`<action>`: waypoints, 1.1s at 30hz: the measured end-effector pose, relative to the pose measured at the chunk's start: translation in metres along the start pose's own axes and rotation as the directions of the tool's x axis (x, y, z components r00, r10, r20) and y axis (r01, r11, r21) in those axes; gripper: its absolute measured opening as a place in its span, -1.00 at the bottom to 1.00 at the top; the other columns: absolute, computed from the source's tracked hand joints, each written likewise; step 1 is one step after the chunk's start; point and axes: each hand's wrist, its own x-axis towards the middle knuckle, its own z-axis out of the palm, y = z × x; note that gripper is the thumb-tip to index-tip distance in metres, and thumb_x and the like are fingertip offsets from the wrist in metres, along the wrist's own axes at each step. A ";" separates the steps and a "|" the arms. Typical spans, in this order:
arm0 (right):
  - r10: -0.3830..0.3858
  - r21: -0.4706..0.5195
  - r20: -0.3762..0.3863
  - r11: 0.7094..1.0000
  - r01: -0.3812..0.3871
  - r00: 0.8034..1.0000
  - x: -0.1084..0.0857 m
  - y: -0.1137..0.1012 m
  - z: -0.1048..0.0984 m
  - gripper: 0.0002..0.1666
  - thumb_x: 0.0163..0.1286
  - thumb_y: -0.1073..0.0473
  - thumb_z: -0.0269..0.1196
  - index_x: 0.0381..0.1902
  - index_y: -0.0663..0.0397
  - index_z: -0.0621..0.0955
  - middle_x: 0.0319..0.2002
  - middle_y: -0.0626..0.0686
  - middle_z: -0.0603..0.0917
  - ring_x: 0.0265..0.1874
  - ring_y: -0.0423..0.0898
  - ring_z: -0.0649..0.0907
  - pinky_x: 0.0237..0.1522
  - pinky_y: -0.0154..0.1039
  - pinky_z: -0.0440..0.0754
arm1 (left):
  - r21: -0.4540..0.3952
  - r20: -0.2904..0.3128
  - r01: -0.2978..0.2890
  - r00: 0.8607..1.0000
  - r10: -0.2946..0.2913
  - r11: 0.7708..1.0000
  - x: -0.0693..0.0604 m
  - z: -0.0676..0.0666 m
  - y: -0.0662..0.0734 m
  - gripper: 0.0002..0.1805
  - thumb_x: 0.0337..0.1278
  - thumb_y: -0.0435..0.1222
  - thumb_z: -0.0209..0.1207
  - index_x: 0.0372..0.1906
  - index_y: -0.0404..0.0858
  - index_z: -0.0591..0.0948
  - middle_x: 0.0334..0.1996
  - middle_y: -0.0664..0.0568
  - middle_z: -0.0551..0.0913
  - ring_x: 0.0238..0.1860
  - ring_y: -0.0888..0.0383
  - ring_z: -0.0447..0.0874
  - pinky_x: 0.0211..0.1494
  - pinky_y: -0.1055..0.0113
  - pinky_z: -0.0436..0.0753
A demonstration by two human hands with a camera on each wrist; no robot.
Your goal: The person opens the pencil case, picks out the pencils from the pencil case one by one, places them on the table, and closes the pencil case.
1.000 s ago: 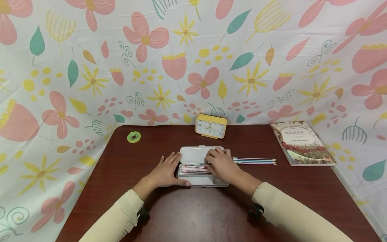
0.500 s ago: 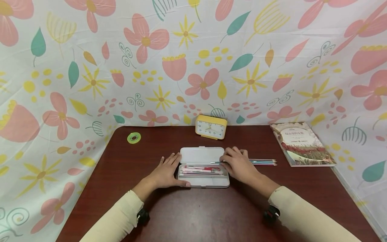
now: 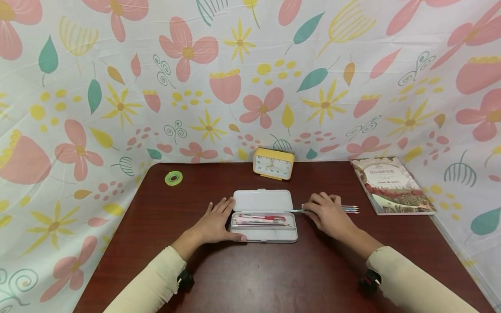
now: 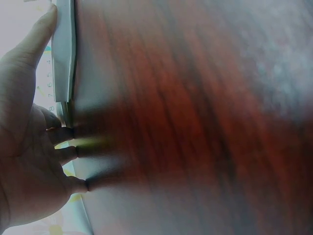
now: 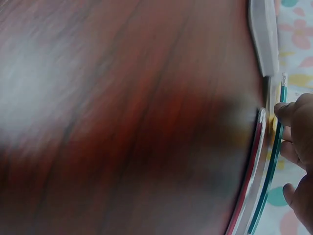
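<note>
A white pencil case point(image 3: 256, 235) lies on the table with its lid point(image 3: 263, 201) folded back. Inside it are a red-and-clear pen point(image 3: 270, 218) and several pencils point(image 3: 258, 224). My left hand point(image 3: 214, 222) rests at the case's left end, fingers spread and thumb along the front edge; the left wrist view shows the thumb against the case side point(image 4: 63, 54). To the right of the case, my right hand point(image 3: 330, 216) pinches a dark green pencil point(image 5: 272, 161) between thumb and fingers. A red pencil point(image 5: 243, 183) lies beside it. More pencil tips point(image 3: 351, 209) show beyond the hand.
A yellow alarm clock point(image 3: 273, 164) stands behind the case. At the back left lies a roll of green tape point(image 3: 173, 178). A book point(image 3: 391, 187) lies at the back right. A flowered cloth point(image 3: 250, 87) hangs behind the brown table point(image 3: 250, 278).
My right hand has moved right, from over the case to the pencils beside it, drawing the green pencil along. The case's contents are uncovered. My left hand has stayed in place.
</note>
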 end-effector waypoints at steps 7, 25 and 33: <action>-0.052 -0.042 -0.061 0.998 0.049 0.997 -0.014 0.013 0.002 -0.84 0.40 0.22 0.55 -0.11 -0.10 0.83 -0.18 -0.05 0.65 -0.15 -0.02 0.55 -0.01 0.36 0.50 | 0.002 0.003 -0.003 1.000 0.003 1.000 -0.001 -0.002 0.001 0.50 0.06 0.53 0.40 0.83 -0.26 0.01 0.84 -0.13 0.05 0.85 -0.19 -0.07 0.80 -0.42 -0.06; -0.070 -0.054 -0.126 0.997 0.063 0.990 -0.025 0.022 0.006 -0.80 0.27 0.29 0.60 -0.21 -0.03 0.80 -0.20 -0.02 0.69 -0.17 0.02 0.61 -0.08 0.37 0.51 | 0.001 0.019 0.004 1.000 -0.004 1.000 -0.002 -0.003 0.002 0.50 0.07 0.54 0.38 0.84 -0.24 -0.01 0.84 -0.11 0.01 0.86 -0.17 -0.11 0.81 -0.39 -0.07; -0.068 -0.063 -0.132 0.996 0.060 0.989 -0.024 0.023 0.006 -0.79 0.26 0.28 0.61 -0.20 -0.04 0.80 -0.21 -0.01 0.69 -0.19 0.02 0.61 -0.09 0.36 0.52 | -0.001 0.017 0.006 1.000 -0.006 1.000 -0.001 -0.002 0.002 0.51 0.06 0.55 0.39 0.84 -0.24 -0.01 0.84 -0.11 0.01 0.86 -0.17 -0.11 0.81 -0.39 -0.07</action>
